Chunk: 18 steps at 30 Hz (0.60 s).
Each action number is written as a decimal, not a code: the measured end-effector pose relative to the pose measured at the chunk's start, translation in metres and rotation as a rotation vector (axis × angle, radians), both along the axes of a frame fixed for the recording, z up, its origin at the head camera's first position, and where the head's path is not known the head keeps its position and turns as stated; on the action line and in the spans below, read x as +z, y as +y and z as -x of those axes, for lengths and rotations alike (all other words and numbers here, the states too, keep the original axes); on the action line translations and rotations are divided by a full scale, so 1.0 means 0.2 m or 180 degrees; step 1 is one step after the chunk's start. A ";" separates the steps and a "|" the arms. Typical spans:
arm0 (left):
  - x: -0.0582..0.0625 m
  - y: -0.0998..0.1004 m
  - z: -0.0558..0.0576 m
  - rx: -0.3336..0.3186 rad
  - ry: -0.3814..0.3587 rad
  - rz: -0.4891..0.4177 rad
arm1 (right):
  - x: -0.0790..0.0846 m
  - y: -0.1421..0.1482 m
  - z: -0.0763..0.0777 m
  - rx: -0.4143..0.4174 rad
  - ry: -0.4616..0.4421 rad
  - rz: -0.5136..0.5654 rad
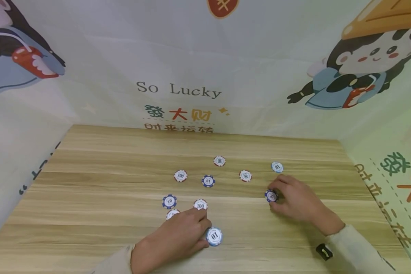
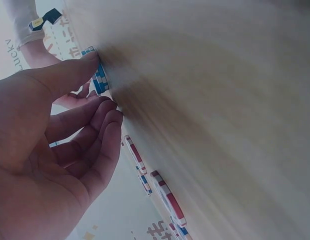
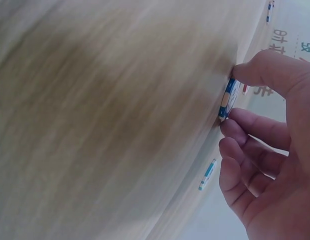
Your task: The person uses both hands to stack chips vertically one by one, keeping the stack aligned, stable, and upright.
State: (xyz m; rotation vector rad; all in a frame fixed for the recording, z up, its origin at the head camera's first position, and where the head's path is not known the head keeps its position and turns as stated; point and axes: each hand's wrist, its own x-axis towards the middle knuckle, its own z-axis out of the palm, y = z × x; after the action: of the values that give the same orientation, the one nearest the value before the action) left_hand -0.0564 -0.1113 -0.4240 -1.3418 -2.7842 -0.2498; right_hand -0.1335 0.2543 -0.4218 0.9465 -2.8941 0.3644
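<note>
My left hand (image 1: 179, 234) is low in the middle of the head view, its thumb and forefinger at the edge of a small stack of light blue poker chips (image 1: 214, 236) marked 10. In the left wrist view the stack (image 2: 101, 80) stands between the thumb and the curled fingers. Toward the right, my right hand (image 1: 296, 199) pinches a dark blue poker chip (image 1: 271, 196) by its rim between thumb and forefinger. The right wrist view shows this chip (image 3: 229, 99) lying close to the tabletop. Part of a white-faced chip (image 1: 172, 214) is hidden behind the left hand.
Red-edged 100 chips (image 1: 180, 176) and dark blue 10 chips (image 1: 169, 201) lie spread over the wooden table (image 1: 106, 160). One light blue chip (image 1: 277, 167) lies beyond the right hand. A printed cloth (image 1: 178, 57) walls the back and sides.
</note>
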 end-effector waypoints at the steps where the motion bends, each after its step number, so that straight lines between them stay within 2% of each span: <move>1: 0.00 0.00 0.00 0.0003 -0.0015 0.0003 | 0.00 0.00 0.00 -0.0009 -0.0018 0.0007; 11: 0.00 0.00 0.00 0.0006 -0.0015 -0.0006 | 0.00 -0.01 0.01 -0.0101 -0.0205 0.0014; 18: 0.01 0.01 0.00 0.0017 -0.0068 0.0035 | -0.01 -0.03 0.01 -0.0039 -0.0132 0.0052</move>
State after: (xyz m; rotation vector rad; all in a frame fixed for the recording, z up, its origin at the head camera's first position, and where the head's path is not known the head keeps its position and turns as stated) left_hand -0.0567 -0.1100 -0.4218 -1.3417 -2.8104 -0.2507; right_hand -0.1352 0.2488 -0.4234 0.9296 -2.9279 0.4109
